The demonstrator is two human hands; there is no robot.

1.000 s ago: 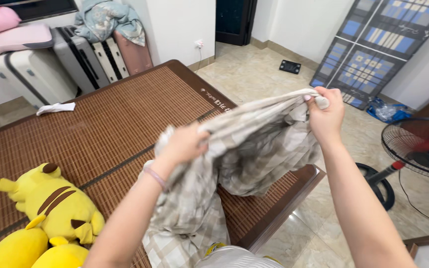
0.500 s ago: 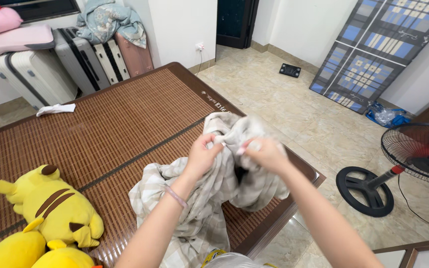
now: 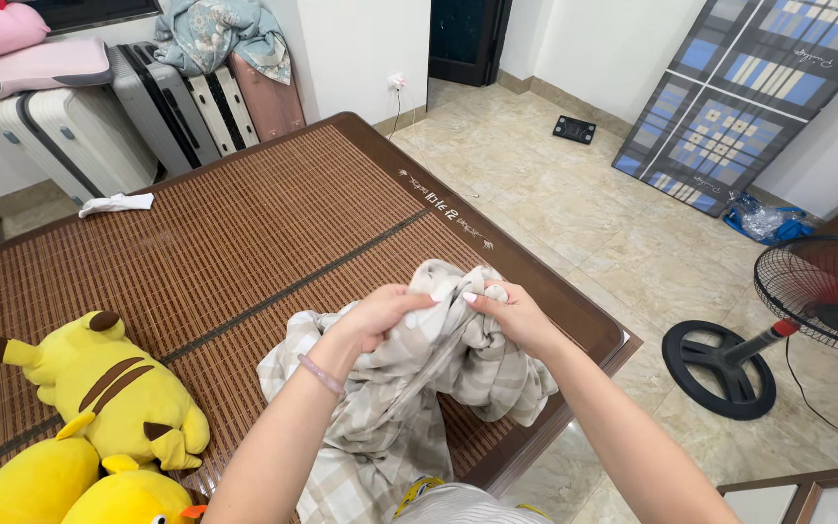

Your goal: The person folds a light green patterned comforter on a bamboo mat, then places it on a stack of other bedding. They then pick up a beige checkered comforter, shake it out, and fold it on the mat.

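Bedroom with a beige tiled floor (image 3: 574, 213), and most of the view is a bed covered in a brown woven bamboo mat (image 3: 244, 233). Both hands are now working right together over the bed's near right corner, which is a big change from a second ago, when the right hand was stretched way out to the side pulling the checked beige cloth (image 3: 409, 408) taut between the two. Half a second ago they were already closing in, and now the cloth is sitting lower, bunched into a heap touching the mat, with its tail trailing off toward the near edge.

The left hand (image 3: 380, 315) is clenching a fold at the top of the bundle, and the right hand (image 3: 516, 315) is pinching the same ridge of fabric just beside it, fingertips nearly touching. So the way I read it, the spreading-out part is over and the two held ends are being matched up.

Everything else is staying put: yellow plush toys (image 3: 99, 388) at the near left corner, a small white cloth (image 3: 116, 204) by the far left edge, suitcases (image 3: 128, 116) against the wall behind, and a standing fan (image 3: 817, 301) on the floor to the right.
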